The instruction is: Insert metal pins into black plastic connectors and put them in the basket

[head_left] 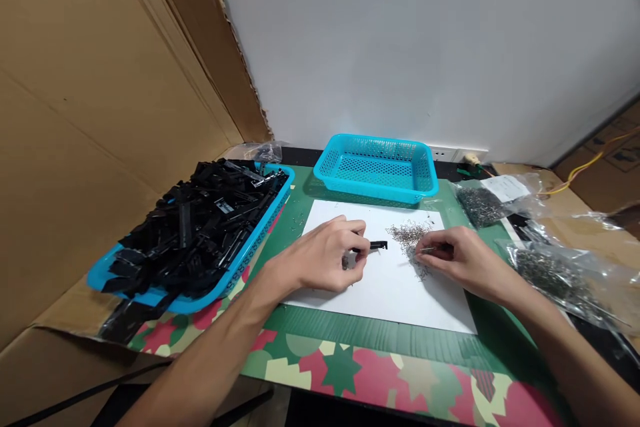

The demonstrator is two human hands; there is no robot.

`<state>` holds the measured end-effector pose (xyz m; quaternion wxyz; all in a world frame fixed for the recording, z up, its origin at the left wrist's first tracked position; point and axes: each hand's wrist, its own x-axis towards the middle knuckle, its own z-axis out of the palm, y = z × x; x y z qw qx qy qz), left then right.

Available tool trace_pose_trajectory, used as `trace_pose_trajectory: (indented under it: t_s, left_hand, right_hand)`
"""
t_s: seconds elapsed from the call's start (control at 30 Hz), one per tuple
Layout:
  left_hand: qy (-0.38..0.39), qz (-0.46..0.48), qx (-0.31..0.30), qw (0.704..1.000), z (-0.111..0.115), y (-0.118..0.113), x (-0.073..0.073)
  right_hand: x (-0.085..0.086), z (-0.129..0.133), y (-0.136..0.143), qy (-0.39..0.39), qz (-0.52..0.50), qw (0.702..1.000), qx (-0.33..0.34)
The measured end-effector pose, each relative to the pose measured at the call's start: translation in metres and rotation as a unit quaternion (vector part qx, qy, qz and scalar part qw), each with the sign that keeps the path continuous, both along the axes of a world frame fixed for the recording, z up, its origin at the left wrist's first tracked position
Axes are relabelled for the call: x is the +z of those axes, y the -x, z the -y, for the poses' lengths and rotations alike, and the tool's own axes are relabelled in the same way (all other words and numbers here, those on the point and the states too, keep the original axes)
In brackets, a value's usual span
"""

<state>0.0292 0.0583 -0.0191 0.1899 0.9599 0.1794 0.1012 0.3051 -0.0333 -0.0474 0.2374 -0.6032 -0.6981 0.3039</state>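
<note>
My left hand (333, 253) is closed on a thin black plastic part (379, 245), whose hooked end sticks out to the right over a white sheet (380, 303). A pile of small metal pieces (407, 233) lies on the sheet's right half. At the pile's right edge, my right hand (450, 257) pinches a small thin metal piece between thumb and forefinger; its shape is hard to make out. A blue basket (243, 267) at the left is heaped with black plastic parts (200, 220).
A second blue basket (377, 188) stands behind the sheet, near the wall. Clear bags of small metal pieces (480, 205) lie at the right. Cardboard (100, 93) rises at the left. Sockets (443, 154) and a yellow cable are at the back right.
</note>
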Motion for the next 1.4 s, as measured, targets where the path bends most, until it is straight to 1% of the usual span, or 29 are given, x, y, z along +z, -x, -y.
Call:
trace_pose_trajectory:
  t_s: [0.17, 0.3, 0.5, 0.67, 0.83, 0.93, 1.03, 1.17, 1.27, 1.4]
  left_hand:
    - [-0.004, -0.032, -0.009, 0.999, 0.001, -0.001, 0.000]
    - [-0.005, -0.034, -0.012, 0.999, 0.001, -0.002, 0.001]
    - [-0.021, -0.028, -0.016, 0.999, 0.001, -0.002, 0.000]
    - [-0.009, -0.026, -0.017, 0.999, 0.001, -0.003, -0.002]
    - [0.018, -0.017, -0.014, 1.000, 0.002, -0.004, -0.004]
    - [0.052, 0.005, 0.018, 0.998, 0.004, -0.007, -0.006]
    - [0.126, 0.052, 0.048, 0.989, 0.008, -0.011, -0.005]
    - [0.247, 0.104, 0.036, 0.963, 0.013, -0.017, -0.005]
    - [0.302, 0.134, 0.034, 0.943, 0.015, -0.021, -0.005]
    - [0.348, 0.161, 0.042, 0.923, 0.018, -0.024, -0.005]
  right_hand:
    - [0.000, 0.002, 0.009, -0.006, 0.003, 1.000, -0.009]
    - [0.000, 0.001, 0.014, -0.003, 0.018, 1.000, -0.003]
    - [-0.002, 0.002, 0.015, -0.016, 0.001, 1.000, 0.011]
    - [0.000, 0.004, 0.016, -0.006, -0.037, 0.999, 0.031]
    - [0.005, 0.007, 0.020, 0.020, -0.099, 0.994, 0.046]
    - [0.007, 0.008, 0.024, 0.023, -0.144, 0.988, 0.047]
    - [0.007, 0.009, 0.029, 0.005, -0.199, 0.979, 0.043]
    - [0.005, 0.011, 0.035, -0.043, -0.276, 0.960, 0.018]
    - [0.003, 0.012, 0.038, -0.069, -0.286, 0.956, -0.012]
    - [0.002, 0.014, 0.040, -0.086, -0.266, 0.959, -0.037]
